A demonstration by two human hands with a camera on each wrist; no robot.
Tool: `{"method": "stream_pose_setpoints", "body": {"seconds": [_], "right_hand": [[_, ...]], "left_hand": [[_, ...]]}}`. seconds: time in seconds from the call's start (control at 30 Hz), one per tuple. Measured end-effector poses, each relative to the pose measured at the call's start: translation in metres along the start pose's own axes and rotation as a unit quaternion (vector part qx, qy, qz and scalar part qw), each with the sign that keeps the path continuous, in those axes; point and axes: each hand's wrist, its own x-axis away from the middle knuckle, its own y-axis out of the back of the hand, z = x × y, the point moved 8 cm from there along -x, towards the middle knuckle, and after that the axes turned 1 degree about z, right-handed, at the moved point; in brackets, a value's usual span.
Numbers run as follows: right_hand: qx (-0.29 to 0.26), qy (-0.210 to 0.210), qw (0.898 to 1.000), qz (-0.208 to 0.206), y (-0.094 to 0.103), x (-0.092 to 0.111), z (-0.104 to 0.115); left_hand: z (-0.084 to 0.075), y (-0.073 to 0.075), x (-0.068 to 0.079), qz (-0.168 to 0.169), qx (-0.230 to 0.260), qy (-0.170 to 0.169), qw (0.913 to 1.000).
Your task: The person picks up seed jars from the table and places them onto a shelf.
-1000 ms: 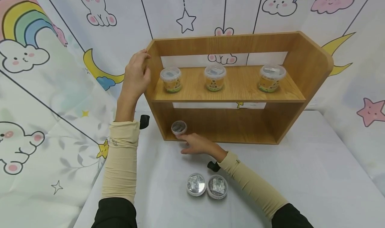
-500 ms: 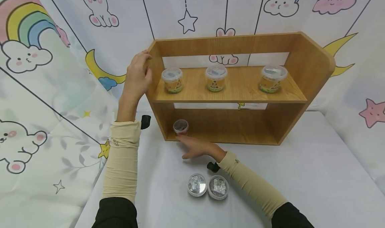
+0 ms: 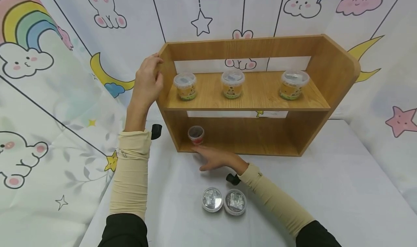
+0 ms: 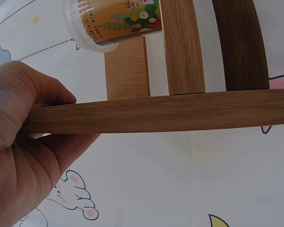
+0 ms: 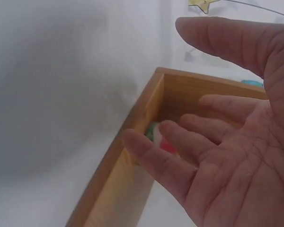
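My left hand [image 3: 146,82] grips the upper left side panel of a two-tier wooden shelf [image 3: 247,129]; in the left wrist view the thumb and fingers lie on either side of the panel [image 4: 132,113]. On the lower tier, in the left corner, stands a small clear tub with red contents [image 3: 196,135]. Just in front of it my right hand [image 3: 218,157] is spread, its fingertips close to the tub's base; whether they touch cannot be told. The right wrist view shows the open palm [image 5: 241,161] holding nothing, with the tub partly hidden behind the fingers.
Three lidded tubs with orange labels, left [image 3: 186,88], middle [image 3: 232,86] and right [image 3: 294,86], stand on the upper tier. Two silver-topped tubs [image 3: 212,200] sit side by side on the white table [image 3: 342,189]. A printed cloth hangs behind.
My right hand's fingers have come off the lower-tier tub and straightened, with the hand slightly back to the right. The tub sits a little further in. My left hand keeps its grip.
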Motion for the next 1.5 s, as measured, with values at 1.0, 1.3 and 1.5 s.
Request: {"method": "stream_pose_setpoints", "body": {"seconds": [1.0, 1.3, 1.5], "right_hand": [[0.004, 0.031, 0.999, -0.029, 0.037, 0.099, 0.031], [-0.037, 0.008, 0.999, -0.036, 0.031, 0.137, 0.026], [-0.049, 0.027, 0.998, -0.038, 0.031, 0.161, 0.026]], "left_hand": [[0.002, 0.000, 0.001, 0.006, -0.001, 0.006, 1.0000], [0.001, 0.001, 0.001, 0.005, 0.000, 0.011, 0.9999], [0.000, 0.001, 0.000, 0.003, -0.002, 0.004, 1.0000]]}}
